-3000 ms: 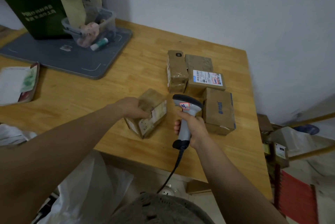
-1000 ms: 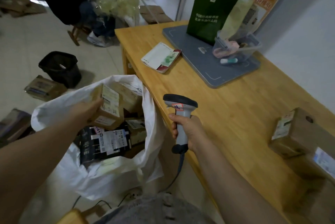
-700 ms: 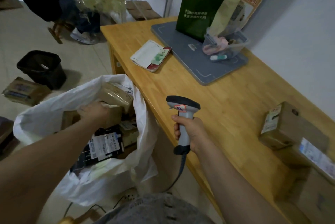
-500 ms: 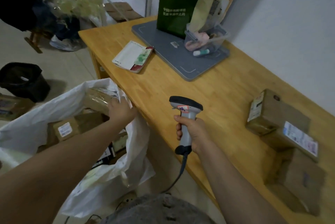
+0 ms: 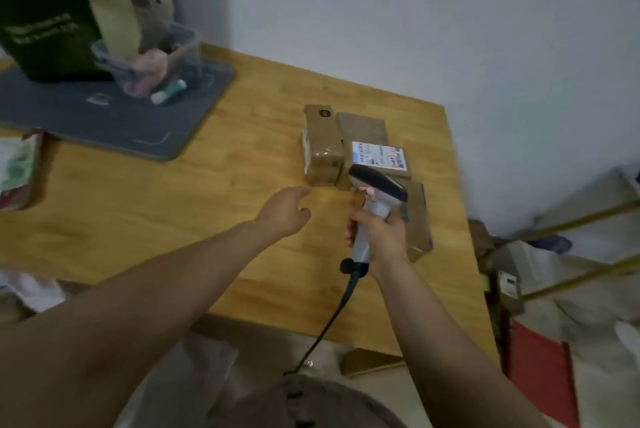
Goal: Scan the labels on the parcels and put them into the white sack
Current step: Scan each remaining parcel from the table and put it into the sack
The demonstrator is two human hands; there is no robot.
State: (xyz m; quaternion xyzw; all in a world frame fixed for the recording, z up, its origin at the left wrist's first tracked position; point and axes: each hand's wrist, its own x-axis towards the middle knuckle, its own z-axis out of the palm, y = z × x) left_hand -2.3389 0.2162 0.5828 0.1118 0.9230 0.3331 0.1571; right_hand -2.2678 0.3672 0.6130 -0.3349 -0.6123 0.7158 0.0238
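1. From the head view, the wooden worktop fills the middle of the frame, and its far right corner meets a pale wall.
2. Brown parcels huddle at centre right, touching one another. The labelled parcel lies face up.
3. Our left hand hovers just left of them, fingers loosely apart and holding nothing.
4. Our right hand has its fingers clamped round the grey scanner.
5. In the upper left, a grey mat carries a green bag and a clear tub.
6. The white sack shows blurred at the lower left.

Two bare forearms; blurred grey garment, perhaps a shirt, below.
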